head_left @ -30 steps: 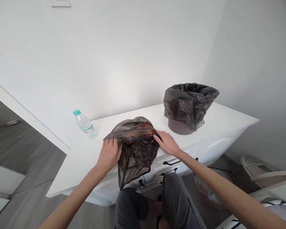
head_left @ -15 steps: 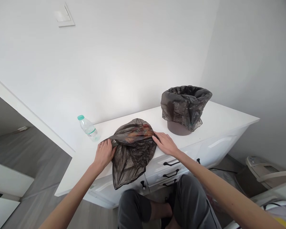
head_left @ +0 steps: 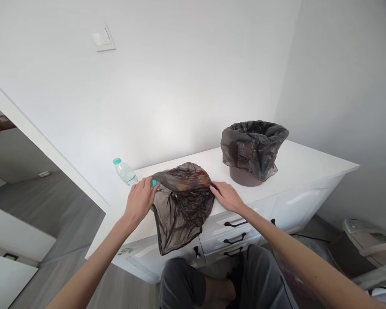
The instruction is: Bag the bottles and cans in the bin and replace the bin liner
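A thin dark plastic garbage bag (head_left: 183,214) lies on the white cabinet top, its front part hanging over the edge. Something red and orange shows through its upper side. My left hand (head_left: 140,197) is closed on the bag's left edge, and a teal bottle cap (head_left: 153,183) shows at its fingers. The body of that bottle is hidden. On the bag's right edge, my right hand (head_left: 227,196) pinches the plastic. Just behind my left hand stands a clear bottle (head_left: 125,172) with a teal cap.
A brown bin (head_left: 244,177) lined with another dark bag (head_left: 249,148) stands at the right on the cabinet top (head_left: 318,161). Drawers with black handles (head_left: 234,238) face my knees. A light switch (head_left: 103,38) is on the wall. A beige appliance (head_left: 369,240) is at the lower right.
My left hand has lifted the bag's left edge slightly, and the teal cap has come into view there. My right hand keeps its hold. The whole view has shifted a little.
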### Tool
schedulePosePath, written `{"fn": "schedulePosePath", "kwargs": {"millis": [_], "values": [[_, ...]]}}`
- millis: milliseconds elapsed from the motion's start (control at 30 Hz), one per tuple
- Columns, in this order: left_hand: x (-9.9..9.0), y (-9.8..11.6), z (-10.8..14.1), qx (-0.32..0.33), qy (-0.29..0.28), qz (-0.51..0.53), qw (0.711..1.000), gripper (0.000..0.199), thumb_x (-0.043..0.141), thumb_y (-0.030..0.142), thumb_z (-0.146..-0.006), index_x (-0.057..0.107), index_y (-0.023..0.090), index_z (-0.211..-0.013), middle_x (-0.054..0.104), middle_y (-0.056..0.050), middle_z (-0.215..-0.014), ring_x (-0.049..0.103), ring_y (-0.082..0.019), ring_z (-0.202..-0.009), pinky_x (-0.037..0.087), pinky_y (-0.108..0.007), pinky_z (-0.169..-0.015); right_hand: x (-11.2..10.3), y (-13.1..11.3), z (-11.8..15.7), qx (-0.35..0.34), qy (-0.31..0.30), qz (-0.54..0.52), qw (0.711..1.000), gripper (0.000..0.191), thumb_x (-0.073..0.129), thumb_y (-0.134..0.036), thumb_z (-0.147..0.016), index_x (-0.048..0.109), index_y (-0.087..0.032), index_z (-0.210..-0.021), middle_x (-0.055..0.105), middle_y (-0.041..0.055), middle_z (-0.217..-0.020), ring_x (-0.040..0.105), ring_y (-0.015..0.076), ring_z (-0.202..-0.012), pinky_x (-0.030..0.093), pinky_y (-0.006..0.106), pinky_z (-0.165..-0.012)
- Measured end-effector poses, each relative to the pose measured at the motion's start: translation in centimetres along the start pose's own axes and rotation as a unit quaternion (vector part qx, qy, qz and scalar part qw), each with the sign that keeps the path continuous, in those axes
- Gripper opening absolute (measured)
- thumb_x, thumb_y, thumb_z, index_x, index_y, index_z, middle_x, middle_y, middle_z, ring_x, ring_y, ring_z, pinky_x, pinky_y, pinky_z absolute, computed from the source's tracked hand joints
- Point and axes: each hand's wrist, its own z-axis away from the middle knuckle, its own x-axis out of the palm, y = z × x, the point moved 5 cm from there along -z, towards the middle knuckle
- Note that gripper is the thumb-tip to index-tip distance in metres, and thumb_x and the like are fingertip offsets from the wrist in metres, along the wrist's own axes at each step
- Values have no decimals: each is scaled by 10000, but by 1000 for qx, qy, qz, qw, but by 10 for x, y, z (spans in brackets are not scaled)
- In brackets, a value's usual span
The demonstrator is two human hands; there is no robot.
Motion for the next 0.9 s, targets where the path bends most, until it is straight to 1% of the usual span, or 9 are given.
{"fn": "schedulePosePath", "kwargs": {"millis": [100, 200, 367, 500, 567, 633, 767, 833, 900], "values": [[-21, 4, -2, -28, 59, 55, 996, 418, 323, 497, -1082, 545, 193, -1263, 683, -141, -1109, 661, -325, -947, 486, -447, -852, 0, 0, 0, 1, -1, 4, 1000, 582, 282, -577, -1092, 596, -219, -1426, 656, 111, -1445, 565, 300, -1368, 386, 471, -1155], [-43, 6, -2, -66, 111, 158, 979, 414, 430, 528, -1056, 565, 195, -1261, 691, -119, -1127, 659, -291, -953, 493, -412, -853, -1, -2, 1, 3, 0, -1, 1000, 571, 289, -568, -1090, 602, -220, -1417, 654, 112, -1446, 554, 307, -1379, 392, 481, -1150], [-81, 3, 3, -140, 194, 330, 913, 391, 607, 550, -979, 651, 214, -1174, 716, -63, -1085, 659, -233, -987, 491, -354, -920, -1, -5, 2, -3, 2, -8, 1000, 538, 302, -538, -1092, 624, -218, -1380, 664, 120, -1426, 570, 313, -1353, 397, 498, -1147], [-103, -3, 8, -214, 223, 414, 857, 467, 649, 615, -930, 726, 230, -1184, 723, -48, -1030, 656, -221, -947, 498, -332, -886, 3, -1, 3, 2, -1, -9, 1000, 543, 312, -561, -1087, 623, -225, -1379, 653, 119, -1443, 571, 313, -1357, 393, 509, -1156], [-105, -4, 8, -243, 219, 447, 833, 521, 658, 654, -907, 752, 233, -1197, 725, -52, -1013, 658, -229, -953, 501, -326, -851, 5, 0, 3, 2, -5, -7, 1000, 550, 308, -570, -1086, 616, -230, -1389, 648, 115, -1451, 563, 311, -1371, 382, 513, -1168], [-102, -5, 8, -254, 213, 489, 807, 566, 666, 671, -894, 753, 224, -1229, 735, -63, -1053, 662, -241, -1015, 506, -326, -865, 7, 1, 3, 4, -6, -6, 1000, 559, 307, -580, -1084, 611, -232, -1399, 642, 114, -1460, 551, 313, -1385, 370, 514, -1178], [-86, -13, 5, -259, 208, 562, 757, 606, 688, 657, -887, 720, 217, -1302, 725, -97, -1262, 652, -248, -1153, 512, -334, -946, 8, 2, 5, 7, -8, -13, 1000, 587, 309, -591, -1083, 599, -203, -1414, 637, 129, -1463, 543, 315, -1388, 358, 510, -1185], [-80, -18, 3, -267, 200, 589, 736, 598, 703, 644, -884, 711, 233, -1318, 698, -103, -1347, 655, -233, -1164, 515, -322, -943, 7, 2, 5, 8, -4, -12, 1000, 590, 307, -590, -1085, 599, -196, -1412, 641, 132, -1456, 547, 314, -1381, 348, 511, -1190], [-77, -24, 1, -278, 195, 616, 711, 584, 746, 624, -859, 721, 239, -1299, 682, -99, -1380, 651, -213, -1154, 513, -286, -898, 7, 2, 5, 11, -1, -13, 1000, 592, 306, -592, -1085, 597, -195, -1416, 640, 132, -1456, 545, 314, -1380, 347, 509, -1188]]}}
